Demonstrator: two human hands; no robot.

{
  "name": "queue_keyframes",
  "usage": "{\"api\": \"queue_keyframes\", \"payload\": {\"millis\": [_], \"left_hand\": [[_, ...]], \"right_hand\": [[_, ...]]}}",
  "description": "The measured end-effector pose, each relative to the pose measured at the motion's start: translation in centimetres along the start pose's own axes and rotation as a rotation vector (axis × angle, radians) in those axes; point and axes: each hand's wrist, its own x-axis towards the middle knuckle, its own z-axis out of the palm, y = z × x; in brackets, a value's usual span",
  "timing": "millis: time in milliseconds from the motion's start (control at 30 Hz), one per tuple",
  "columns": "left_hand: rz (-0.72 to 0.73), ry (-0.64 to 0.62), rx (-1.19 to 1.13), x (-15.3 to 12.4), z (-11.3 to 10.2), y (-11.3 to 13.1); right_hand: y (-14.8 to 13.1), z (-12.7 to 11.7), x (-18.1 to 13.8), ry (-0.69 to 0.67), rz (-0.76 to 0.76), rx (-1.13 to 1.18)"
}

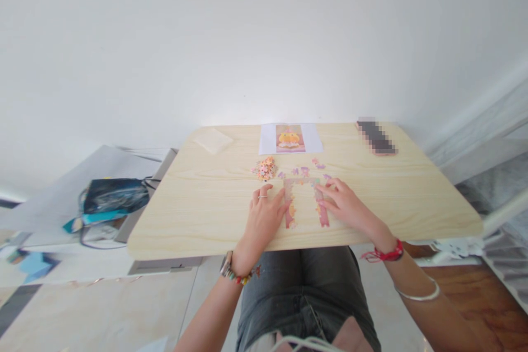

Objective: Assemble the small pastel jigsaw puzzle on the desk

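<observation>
One wall [264,38], plain white, was lit most brightly low down. One table [193,203], round-cornered, finished in pale wood grain, was set against it. Floor tiles [124,313], pale, were laid at left; one reddish-brown wood-grain surface [487,302] was noted at lower right.

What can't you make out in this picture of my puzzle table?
All in the head view:
Phone-like object: its face is hidden by pixelation.
Pile of loose pieces: single pieces too small and overlapping to count.
Puzzle border: sides partly covered by the left hand and right hand.
Printed picture: fine details are too small.
Left forearm: cut off by the bottom edge.
</observation>
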Motion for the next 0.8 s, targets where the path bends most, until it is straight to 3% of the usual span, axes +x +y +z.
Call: {"api": "queue_keyframes", "payload": {"millis": [333, 567, 800], "left_hand": [[0.017, 0.034, 0.024, 0.2, 0.0, -0.4], [-0.013, -0.014, 0.09, 2.4, -0.1, 0.2], [-0.013, -0.07, 0.091, 2.8, 0.3, 0.1]], "right_hand": [[0.3, -0.1, 0.4, 0.032, 0.022, -0.026], [0.5, -0.4, 1.6, -0.003, 0.011, -0.097], [0.4, -0.6, 1.9, -0.055, 0.038, -0.156]]}}
